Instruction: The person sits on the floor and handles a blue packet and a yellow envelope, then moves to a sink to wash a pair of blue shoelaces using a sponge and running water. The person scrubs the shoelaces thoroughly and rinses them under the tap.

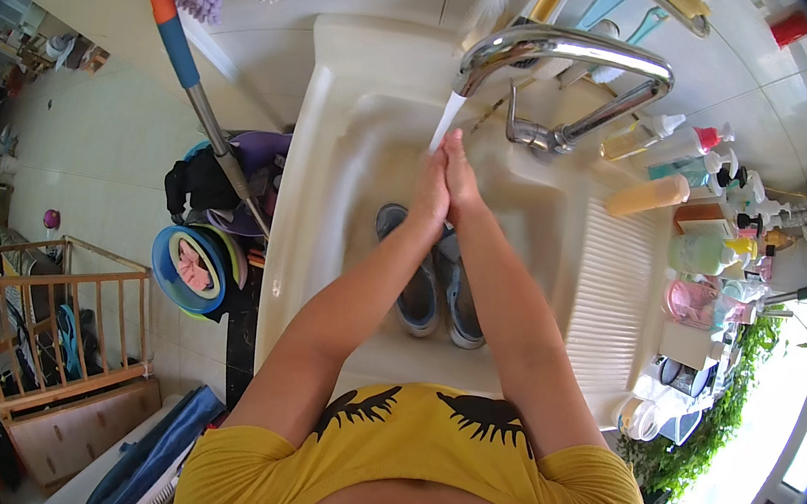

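Observation:
My left hand (431,193) and my right hand (462,182) are pressed palm to palm, fingers extended towards the tap. Nothing shows in either; the space between the palms is hidden. A stream of water (449,118) runs from the chrome faucet (565,43) down by the left fingertips. Below my forearms, a grey-blue shoe (418,303) and its mate (465,318) lie in the cream sink (303,187). My hands and arms hide parts of both shoes. The faucet's lever handle (515,114) stands to the right of my fingers.
A ribbed washboard (608,300) is moulded into the sink's right side. Several bottles, including an orange one (644,196), line the right ledge. Brushes (606,3) hang behind the faucet. On the left are a mop pole (212,115), nested basins (161,271) and a wooden crib-like frame (68,279).

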The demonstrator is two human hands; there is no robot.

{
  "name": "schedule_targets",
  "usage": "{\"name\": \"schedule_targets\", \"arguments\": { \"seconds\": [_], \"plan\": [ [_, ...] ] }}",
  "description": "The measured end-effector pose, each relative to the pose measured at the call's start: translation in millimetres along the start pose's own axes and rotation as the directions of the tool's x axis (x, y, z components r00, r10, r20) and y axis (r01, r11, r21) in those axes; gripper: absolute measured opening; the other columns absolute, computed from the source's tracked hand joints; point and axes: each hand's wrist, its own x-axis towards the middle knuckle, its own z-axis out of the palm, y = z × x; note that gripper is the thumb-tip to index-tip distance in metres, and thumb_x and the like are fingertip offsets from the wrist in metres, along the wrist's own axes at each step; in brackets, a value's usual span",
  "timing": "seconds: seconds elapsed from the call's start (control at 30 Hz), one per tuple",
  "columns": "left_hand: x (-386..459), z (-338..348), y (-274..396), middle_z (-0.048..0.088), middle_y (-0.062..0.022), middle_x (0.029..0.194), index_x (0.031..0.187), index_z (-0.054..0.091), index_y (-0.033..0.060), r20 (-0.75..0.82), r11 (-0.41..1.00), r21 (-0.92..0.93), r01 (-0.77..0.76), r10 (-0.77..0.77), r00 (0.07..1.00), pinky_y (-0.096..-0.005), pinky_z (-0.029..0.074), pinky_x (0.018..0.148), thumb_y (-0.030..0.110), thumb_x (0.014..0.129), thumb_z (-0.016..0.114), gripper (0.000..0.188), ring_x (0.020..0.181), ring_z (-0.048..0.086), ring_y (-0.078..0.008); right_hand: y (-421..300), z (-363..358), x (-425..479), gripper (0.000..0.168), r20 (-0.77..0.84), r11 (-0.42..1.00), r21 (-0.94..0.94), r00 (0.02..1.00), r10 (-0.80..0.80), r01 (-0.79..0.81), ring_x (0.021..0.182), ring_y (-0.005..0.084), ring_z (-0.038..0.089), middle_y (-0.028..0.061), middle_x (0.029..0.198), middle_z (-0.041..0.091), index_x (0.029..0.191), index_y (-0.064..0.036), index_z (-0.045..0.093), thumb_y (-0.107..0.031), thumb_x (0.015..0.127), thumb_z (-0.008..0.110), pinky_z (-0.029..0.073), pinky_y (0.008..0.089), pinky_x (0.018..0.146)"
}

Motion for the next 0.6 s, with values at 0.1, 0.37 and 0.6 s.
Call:
{"name": "schedule_targets", "arguments": {
  "seconds": [0.1,0.37,0.6],
  "plan": [
    [24,-16,4,0.052,-0.0038,0.103,0.119,0.048,0.0090,-0.018,0.975,-0.199,0.100,-0.106,0.994,-0.0307,0.041,0.080,0.038,0.090,0.042,0.041,0.096,0.050,-0.0166,9,17,-13,0.075,0.097,0.975,-0.103,0.978,-0.187,0.197,0.125,0.0232,0.032,0.0162,0.133,0.039,0.134,-0.003,0.033,-0.061,0.086,0.031,0.024,0.0308,0.103],
    [56,-36,-26,0.062,-0.0076,0.088,0.094,0.054,0.0073,0.112,0.629,-0.714,0.307,-0.329,0.938,-0.0360,0.049,0.072,0.035,0.091,0.037,0.032,0.080,0.059,-0.0260,-49,-20,23,0.061,-0.008,0.713,-0.488,0.814,-0.581,0.504,0.117,0.0227,0.043,0.0179,0.127,0.045,0.135,0.004,0.025,-0.028,0.088,0.048,0.034,0.0278,0.094],
    [48,-37,-13,0.060,-0.0067,0.085,0.088,0.056,0.0076,0.128,0.659,-0.658,0.365,-0.380,0.916,-0.0309,0.050,0.064,0.033,0.091,0.037,0.032,0.075,0.058,-0.0219,-104,-40,32,0.063,-0.139,0.789,-0.256,0.786,-0.602,0.559,0.109,0.0214,0.048,0.0151,0.125,0.046,0.135,0.003,0.026,-0.029,0.087,0.050,0.037,0.0289,0.091]
  ]
}}
